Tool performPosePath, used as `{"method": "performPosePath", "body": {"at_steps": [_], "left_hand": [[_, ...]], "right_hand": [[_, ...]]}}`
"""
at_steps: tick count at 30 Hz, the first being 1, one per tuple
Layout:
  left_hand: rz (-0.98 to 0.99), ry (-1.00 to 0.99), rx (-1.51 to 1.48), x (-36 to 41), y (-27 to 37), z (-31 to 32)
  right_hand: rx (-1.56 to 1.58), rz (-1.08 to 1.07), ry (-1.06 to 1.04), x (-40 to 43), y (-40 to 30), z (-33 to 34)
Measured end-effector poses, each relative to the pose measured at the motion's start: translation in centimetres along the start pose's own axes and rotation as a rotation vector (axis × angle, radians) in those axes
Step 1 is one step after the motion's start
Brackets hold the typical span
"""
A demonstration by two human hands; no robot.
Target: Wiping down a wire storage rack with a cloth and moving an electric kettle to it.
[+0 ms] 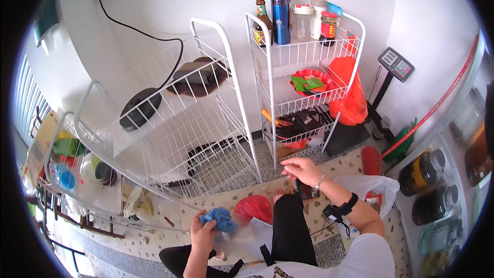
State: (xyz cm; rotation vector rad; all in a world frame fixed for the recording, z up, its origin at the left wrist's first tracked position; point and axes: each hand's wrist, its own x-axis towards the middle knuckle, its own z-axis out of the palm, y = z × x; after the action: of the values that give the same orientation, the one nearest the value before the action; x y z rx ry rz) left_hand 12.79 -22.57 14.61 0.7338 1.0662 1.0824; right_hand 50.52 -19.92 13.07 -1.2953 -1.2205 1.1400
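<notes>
My left hand (202, 229) grips a crumpled blue cloth (220, 219) at the lower middle, in front of the left white wire rack (241, 123). My right hand (305, 172), a bracelet at its wrist, is stretched forward with bent fingers. In the picture its fingertips lie by the lower front of the right white wire rack (273, 123). Whether anything small is between those fingers, I cannot tell. A black appliance (141, 108) with a cord and a brown item with a grey block (198, 75) sit on the left rack's upper level.
Bottles and jars stand on the right rack's top, including a blue flask (280, 15). A red bag (349, 92) hangs at its side. A scale display (396, 64), a red-handled broom (371, 160) and a shelf of glass jars (422, 172) are at right. A red bag (253, 208) lies on the floor.
</notes>
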Motion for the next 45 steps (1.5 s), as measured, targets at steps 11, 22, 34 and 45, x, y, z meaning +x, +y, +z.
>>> {"method": "performPosePath", "body": {"at_steps": [11,22,34,45], "left_hand": [[0.03,-0.118,-0.14,-5.9,-0.8,-2.6],[0.062,-0.222,0.004,-8.3,0.8,-4.2],[0.619,0.064,0.609,-3.6,6.1,-9.4],[1.007,0.305,0.462,2.5,19.2,-9.7]], "right_hand": [[-0.18,-0.348,-0.405,-8.2,-3.5,20.4],[-0.326,-0.433,-0.277,-10.5,-4.1,25.0],[-0.249,-0.208,-0.001,-8.0,-3.2,18.3],[-0.149,-0.633,0.566,2.0,-16.3,10.3]]}}
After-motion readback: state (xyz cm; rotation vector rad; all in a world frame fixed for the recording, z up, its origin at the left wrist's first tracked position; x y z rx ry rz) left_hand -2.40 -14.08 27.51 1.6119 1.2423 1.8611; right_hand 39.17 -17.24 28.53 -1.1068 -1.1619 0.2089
